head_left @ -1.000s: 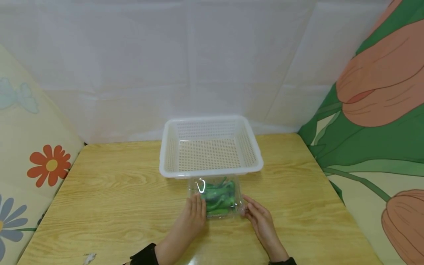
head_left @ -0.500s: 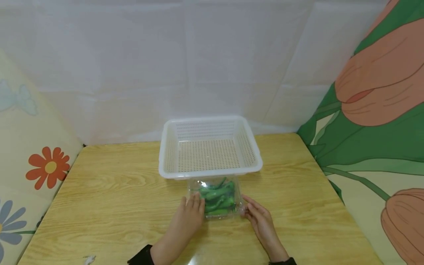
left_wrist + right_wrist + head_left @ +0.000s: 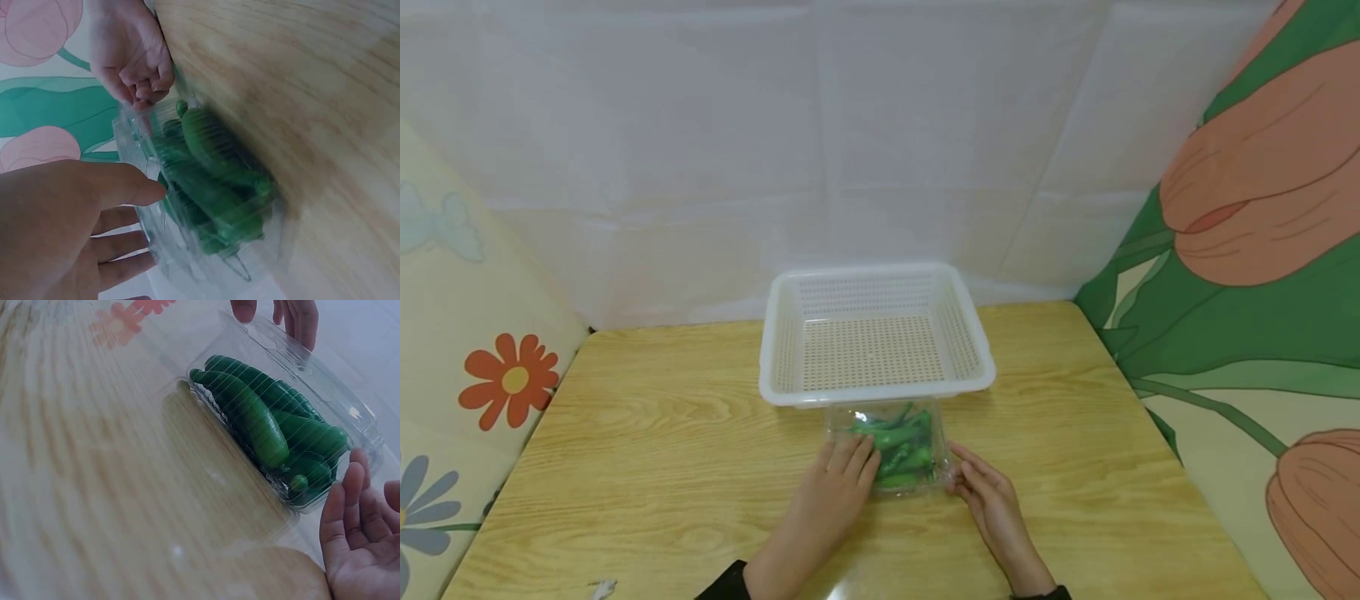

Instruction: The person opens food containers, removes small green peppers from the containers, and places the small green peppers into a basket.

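A clear plastic clamshell box [image 3: 841, 417] of green peppers [image 3: 910, 460] lies on the table, just in front of a white basket. The fingers of my left hand [image 3: 833, 496] rest nearly straight across the left part of its lid. In the left wrist view, the thumb [image 3: 147, 189] is at the lid's near edge, apart from the fingers. My right hand [image 3: 997, 507] touches the box's right end with its fingertips. In the right wrist view those fingers [image 3: 334, 506] are loosely bent against the end wall, with the thumb standing away. Several peppers [image 3: 250, 419] show through the plastic.
The white perforated basket [image 3: 878, 394] stands behind the box near the table's back edge, with nothing in it. A small whitish scrap [image 3: 602, 588] lies at the wooden table's [image 3: 662, 433] front left. White sheeting [image 3: 700, 150] hangs behind, and flower-patterned cloths flank both sides.
My left hand first drew back slightly to the left, then moved right, so its fingers reach further over the lid. The box, the basket and my right hand have stayed in place.
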A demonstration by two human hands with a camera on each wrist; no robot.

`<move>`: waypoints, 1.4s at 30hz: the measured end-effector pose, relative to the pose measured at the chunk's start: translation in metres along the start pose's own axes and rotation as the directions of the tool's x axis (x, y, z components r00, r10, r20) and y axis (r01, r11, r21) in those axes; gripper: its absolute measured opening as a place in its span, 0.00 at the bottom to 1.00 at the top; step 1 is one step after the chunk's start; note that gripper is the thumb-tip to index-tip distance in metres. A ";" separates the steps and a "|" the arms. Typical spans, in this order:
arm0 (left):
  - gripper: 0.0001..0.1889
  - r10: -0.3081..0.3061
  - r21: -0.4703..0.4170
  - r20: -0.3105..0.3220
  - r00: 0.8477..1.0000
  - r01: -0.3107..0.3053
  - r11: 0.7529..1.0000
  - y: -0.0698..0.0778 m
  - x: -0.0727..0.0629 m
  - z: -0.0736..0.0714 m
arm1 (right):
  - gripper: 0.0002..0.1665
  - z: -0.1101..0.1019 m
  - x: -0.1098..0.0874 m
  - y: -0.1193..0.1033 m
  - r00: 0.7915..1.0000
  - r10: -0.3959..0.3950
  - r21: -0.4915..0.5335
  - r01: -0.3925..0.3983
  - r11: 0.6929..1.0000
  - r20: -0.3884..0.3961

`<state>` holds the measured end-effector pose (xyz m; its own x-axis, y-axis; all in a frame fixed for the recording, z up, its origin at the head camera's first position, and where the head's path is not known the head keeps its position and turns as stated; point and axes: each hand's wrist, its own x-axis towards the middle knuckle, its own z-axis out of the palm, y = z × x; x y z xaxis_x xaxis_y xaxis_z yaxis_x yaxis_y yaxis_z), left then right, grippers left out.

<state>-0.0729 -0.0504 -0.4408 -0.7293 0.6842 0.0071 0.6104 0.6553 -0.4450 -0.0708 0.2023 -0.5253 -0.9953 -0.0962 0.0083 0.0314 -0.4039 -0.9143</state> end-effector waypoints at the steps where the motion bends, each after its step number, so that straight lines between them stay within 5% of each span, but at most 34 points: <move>1: 0.24 0.009 -0.012 0.011 1.000 -0.009 1.000 0.001 0.001 0.000 | 0.19 0.000 0.000 0.000 1.000 0.001 -0.002 -0.001 1.000 0.001; 8: 0.25 0.031 -0.094 -0.054 0.998 -0.036 0.995 0.011 0.018 0.003 | 0.20 0.000 0.001 0.000 1.000 0.003 -0.007 -0.003 1.000 0.005; 20: 0.24 0.056 -0.082 -0.176 0.983 -0.071 0.994 0.024 0.044 0.000 | 0.20 -0.002 0.001 0.001 1.000 -0.004 -0.006 0.004 1.000 0.006; 27: 0.23 0.083 -0.014 -0.168 0.982 -0.086 0.996 0.032 0.054 -0.006 | 0.20 -0.002 0.000 0.000 1.000 0.005 -0.016 -0.005 1.000 0.007; 36: 0.23 0.096 0.003 -0.051 0.994 -0.096 0.995 0.044 0.065 -0.014 | 0.19 -0.002 -0.001 0.000 1.000 0.019 -0.041 -0.020 0.999 -0.019; 42: 0.23 0.057 -0.029 -0.090 0.994 -0.060 0.998 0.048 0.067 -0.013 | 0.19 -0.002 0.000 0.001 0.999 0.040 -0.046 -0.042 0.998 -0.036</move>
<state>-0.0884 0.0313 -0.4506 -0.6625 0.7464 0.0626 0.6615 0.6222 -0.4187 -0.0709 0.2034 -0.5269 -0.9959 -0.0790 -0.0430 0.0685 -0.3568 -0.9316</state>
